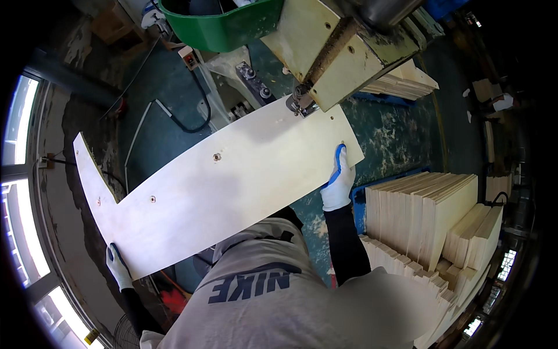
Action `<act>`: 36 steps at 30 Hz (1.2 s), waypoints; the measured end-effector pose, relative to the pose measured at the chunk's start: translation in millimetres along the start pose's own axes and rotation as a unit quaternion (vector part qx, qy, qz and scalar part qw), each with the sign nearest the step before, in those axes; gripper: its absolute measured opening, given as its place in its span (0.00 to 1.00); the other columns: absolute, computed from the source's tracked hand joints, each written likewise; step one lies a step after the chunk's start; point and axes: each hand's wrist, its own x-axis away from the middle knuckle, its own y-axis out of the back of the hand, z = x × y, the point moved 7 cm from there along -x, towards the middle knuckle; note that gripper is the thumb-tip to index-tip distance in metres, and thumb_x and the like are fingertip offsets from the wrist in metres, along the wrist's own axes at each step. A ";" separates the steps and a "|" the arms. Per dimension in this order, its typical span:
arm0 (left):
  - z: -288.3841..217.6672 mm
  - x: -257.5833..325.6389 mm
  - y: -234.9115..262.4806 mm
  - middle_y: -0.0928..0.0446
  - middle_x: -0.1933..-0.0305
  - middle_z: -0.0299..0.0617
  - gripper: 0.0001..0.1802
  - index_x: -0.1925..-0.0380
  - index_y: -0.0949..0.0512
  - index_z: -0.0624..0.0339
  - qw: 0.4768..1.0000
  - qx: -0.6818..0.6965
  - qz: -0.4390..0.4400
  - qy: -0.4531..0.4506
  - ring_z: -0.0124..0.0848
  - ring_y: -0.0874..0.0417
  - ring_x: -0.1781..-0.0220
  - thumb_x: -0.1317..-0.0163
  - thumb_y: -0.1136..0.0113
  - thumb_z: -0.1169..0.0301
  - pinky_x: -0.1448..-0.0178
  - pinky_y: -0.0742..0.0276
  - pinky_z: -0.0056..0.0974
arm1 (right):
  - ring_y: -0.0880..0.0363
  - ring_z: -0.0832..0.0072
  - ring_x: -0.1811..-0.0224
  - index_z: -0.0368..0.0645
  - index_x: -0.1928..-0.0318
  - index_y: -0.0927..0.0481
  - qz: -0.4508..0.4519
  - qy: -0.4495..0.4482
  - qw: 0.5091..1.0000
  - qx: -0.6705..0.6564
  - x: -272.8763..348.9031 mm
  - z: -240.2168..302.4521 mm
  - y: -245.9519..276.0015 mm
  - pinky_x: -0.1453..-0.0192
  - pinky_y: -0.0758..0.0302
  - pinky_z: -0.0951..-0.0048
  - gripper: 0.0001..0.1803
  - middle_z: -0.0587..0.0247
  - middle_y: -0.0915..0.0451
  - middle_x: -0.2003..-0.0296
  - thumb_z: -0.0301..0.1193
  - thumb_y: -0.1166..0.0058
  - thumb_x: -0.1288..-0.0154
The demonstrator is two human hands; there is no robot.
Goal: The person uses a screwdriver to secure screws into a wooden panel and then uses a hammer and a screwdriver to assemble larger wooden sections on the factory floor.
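Observation:
I hold a long, pale plywood panel with an L-shaped left end and several small drilled holes. My left hand, in a white and blue glove, grips its lower left edge. At the right end, my right hand, gloved the same way, grips the panel's edge. The panel's upper right corner lies under the metal head of a cream-coloured machine.
Stacks of similar pale panels stand on a blue pallet at my right, with more panels behind the machine. A green bin sits at the top. Black cables run over the dark green floor. Windows line the left rim.

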 end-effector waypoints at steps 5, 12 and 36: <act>9.5 -3.3 0.1 0.18 0.47 0.45 0.30 0.38 0.25 0.73 1.000 0.006 -0.020 0.006 0.31 0.20 0.47 0.20 0.50 0.53 0.41 0.25 0.35 | 0.22 0.70 0.39 0.35 0.29 0.34 -0.020 0.031 0.999 0.015 -3.8 -3.3 8.9 0.37 0.22 0.66 0.29 0.57 0.25 0.38 0.36 0.44 0.22; 22.7 -14.6 20.1 0.17 0.52 0.43 0.28 0.43 0.22 0.72 0.999 -0.011 -0.027 -0.030 0.29 0.21 0.52 0.20 0.50 0.53 0.44 0.25 0.35 | 0.22 0.69 0.38 0.34 0.30 0.34 -0.030 0.035 0.999 -0.012 11.3 -1.1 5.8 0.36 0.22 0.64 0.27 0.56 0.25 0.38 0.36 0.47 0.20; 95.5 42.4 98.4 0.30 0.70 0.24 0.24 0.56 0.18 0.67 0.987 0.009 -0.156 0.022 0.16 0.36 0.71 0.22 0.45 0.53 0.68 0.42 0.28 | 0.25 0.69 0.32 0.32 0.31 0.32 0.067 -0.043 0.996 -0.043 45.0 -45.9 -36.0 0.28 0.27 0.65 0.29 0.52 0.26 0.34 0.38 0.44 0.21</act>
